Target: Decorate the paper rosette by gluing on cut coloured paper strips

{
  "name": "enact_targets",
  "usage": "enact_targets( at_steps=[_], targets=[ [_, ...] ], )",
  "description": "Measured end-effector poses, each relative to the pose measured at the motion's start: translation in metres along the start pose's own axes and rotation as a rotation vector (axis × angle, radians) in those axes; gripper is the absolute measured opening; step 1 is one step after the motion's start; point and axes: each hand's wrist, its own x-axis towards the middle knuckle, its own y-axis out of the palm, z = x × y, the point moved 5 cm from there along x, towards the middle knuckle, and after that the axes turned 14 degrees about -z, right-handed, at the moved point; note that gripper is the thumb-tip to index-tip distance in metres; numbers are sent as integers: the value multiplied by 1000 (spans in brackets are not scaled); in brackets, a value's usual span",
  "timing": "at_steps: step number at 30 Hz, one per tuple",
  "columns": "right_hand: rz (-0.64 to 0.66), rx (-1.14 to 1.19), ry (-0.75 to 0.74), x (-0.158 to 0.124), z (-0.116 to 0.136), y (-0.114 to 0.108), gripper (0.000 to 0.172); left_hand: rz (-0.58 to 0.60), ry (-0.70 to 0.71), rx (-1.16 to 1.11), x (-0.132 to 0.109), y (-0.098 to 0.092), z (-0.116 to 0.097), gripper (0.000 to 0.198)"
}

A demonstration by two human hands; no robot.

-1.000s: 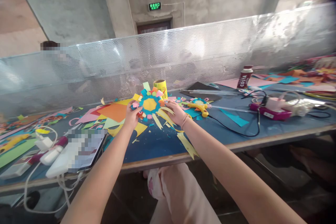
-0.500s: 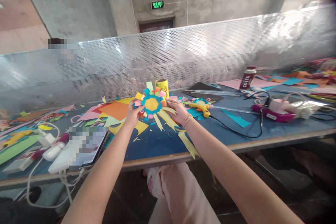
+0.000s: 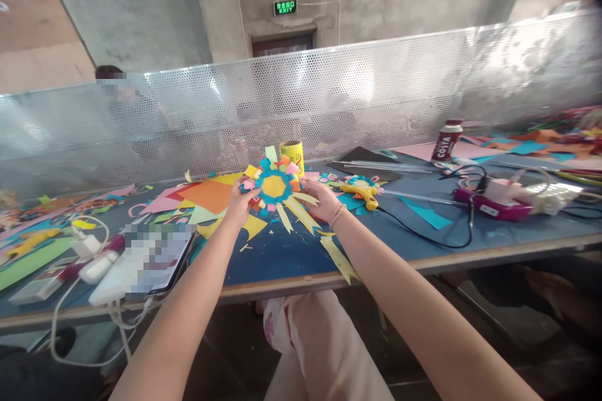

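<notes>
Between my hands, above the blue table (image 3: pixel 277 266), is a paper flower (image 3: pixel 274 187) with a yellow round centre, a blue ruffled ring and multicoloured paper tabs round its edge. Yellow paper ribbons (image 3: pixel 301 213) hang from its lower right. My left hand (image 3: pixel 241 199) grips its left edge, thumb toward the front. Closed on its right side is my right hand (image 3: pixel 321 198), close to the ribbons; some of its fingers are hidden. Another yellow paper strip with a notched end (image 3: pixel 339 257) lies over the front table edge, beside my right forearm.
A yellow glue gun (image 3: pixel 360 193) lies right, its black cable trailing to a purple power strip (image 3: pixel 493 205). Behind stand a yellow tape roll (image 3: pixel 293 158) and a dark red bottle (image 3: pixel 446 140). Coloured paper sheets (image 3: pixel 214 194) and a phone (image 3: pixel 164 263) lie left. A perforated metal screen (image 3: pixel 197 113) borders the back.
The view has shifted very slightly. Both hands keep the paper flower in nearly the same position, with no visible change of grip.
</notes>
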Motion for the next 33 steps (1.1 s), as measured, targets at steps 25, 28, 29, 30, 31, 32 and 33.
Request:
enact_targets(
  at_steps=[25,28,29,30,31,32,33],
  targets=[
    [16,45,26,-1,2,-1,20,19,-45,-87,5,-2,4,51],
    [23,40,25,2,1,-2,22,23,-47,-89,4,-1,4,52],
    [33,45,25,3,1,-3,22,25,-44,-89,4,-1,3,52],
    [42,48,24,4,0,-3,22,29,-40,-87,4,-1,3,52],
    [49,46,20,5,0,-3,23,34,-34,-86,4,-1,3,52],
    [53,39,17,5,0,-3,24,39,-29,-83,4,-1,2,52],
    [51,30,14,6,0,-3,25,40,-27,-81,4,-1,2,52]
  ],
)
